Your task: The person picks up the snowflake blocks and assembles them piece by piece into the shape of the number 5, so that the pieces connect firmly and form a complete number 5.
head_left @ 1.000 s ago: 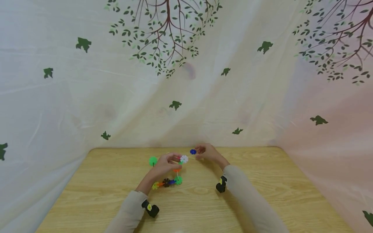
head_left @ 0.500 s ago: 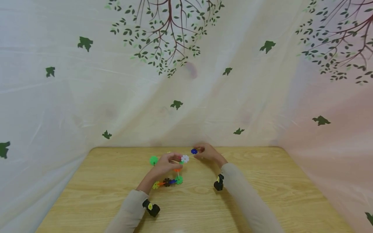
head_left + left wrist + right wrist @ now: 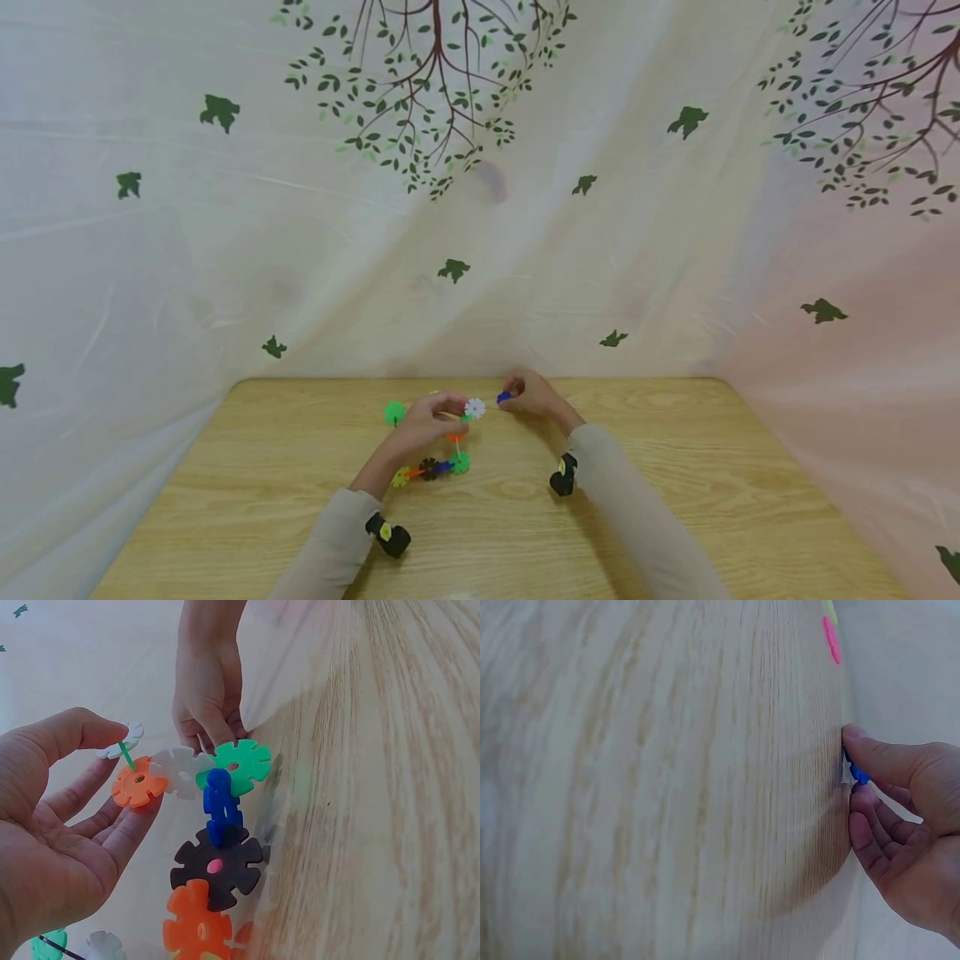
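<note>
A chain of linked plastic snowflake discs bends round beneath my left hand; the left thumb and fingers grip its upper end by a white disc and an edge-on green disc. Orange, white, green, blue and black discs follow along the chain in the left wrist view. Part of it is hidden behind the left hand. Just right of the white disc, my right hand pinches a single blue snowflake disc between thumb and fingers. A small gap separates the blue disc from the chain.
The wooden table reaches back to a hanging cloth printed with trees and birds, close behind the hands. In the right wrist view, a pink disc and a yellow-green piece show near the table's edge.
The blue disc has turned in my right fingers and dropped slightly, so less of its face shows. My left hand and the chain stay almost still.
</note>
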A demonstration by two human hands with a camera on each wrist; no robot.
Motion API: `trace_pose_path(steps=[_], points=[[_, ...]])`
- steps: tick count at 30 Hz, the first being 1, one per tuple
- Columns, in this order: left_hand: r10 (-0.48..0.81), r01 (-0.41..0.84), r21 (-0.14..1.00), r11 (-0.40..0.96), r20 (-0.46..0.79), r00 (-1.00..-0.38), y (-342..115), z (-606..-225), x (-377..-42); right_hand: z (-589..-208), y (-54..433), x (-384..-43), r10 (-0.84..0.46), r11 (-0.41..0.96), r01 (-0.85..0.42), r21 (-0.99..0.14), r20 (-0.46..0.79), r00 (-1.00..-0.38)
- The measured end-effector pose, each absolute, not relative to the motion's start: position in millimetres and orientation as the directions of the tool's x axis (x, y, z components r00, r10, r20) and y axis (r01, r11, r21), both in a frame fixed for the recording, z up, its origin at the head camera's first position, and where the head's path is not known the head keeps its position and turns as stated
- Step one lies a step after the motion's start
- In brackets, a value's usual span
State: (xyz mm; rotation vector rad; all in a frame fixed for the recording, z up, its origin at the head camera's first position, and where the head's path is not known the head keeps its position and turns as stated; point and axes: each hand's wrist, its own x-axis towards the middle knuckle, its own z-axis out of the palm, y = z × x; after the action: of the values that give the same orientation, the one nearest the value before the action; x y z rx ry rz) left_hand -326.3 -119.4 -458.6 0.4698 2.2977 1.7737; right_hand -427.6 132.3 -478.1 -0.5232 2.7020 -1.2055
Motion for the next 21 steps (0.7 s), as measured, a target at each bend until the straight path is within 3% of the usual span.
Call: trace_pose_path(steps=[10, 21], points=[[0.375, 0.127, 0.967, 0.221, 0.036, -0.926, -118.9, -461.3, -326.5, -478.1, 137.4, -418.4, -0.379, 0.593, -0.317, -0.740, 0.092, -0.921], [0.387, 0.122, 0.974, 0.189, 0.040, -0.921, -117.7, -462.3, -327.1, -473.4, 142.3, -397.9, -0.365, 0.419, -0.310, -0.853, 0.154, -0.918]])
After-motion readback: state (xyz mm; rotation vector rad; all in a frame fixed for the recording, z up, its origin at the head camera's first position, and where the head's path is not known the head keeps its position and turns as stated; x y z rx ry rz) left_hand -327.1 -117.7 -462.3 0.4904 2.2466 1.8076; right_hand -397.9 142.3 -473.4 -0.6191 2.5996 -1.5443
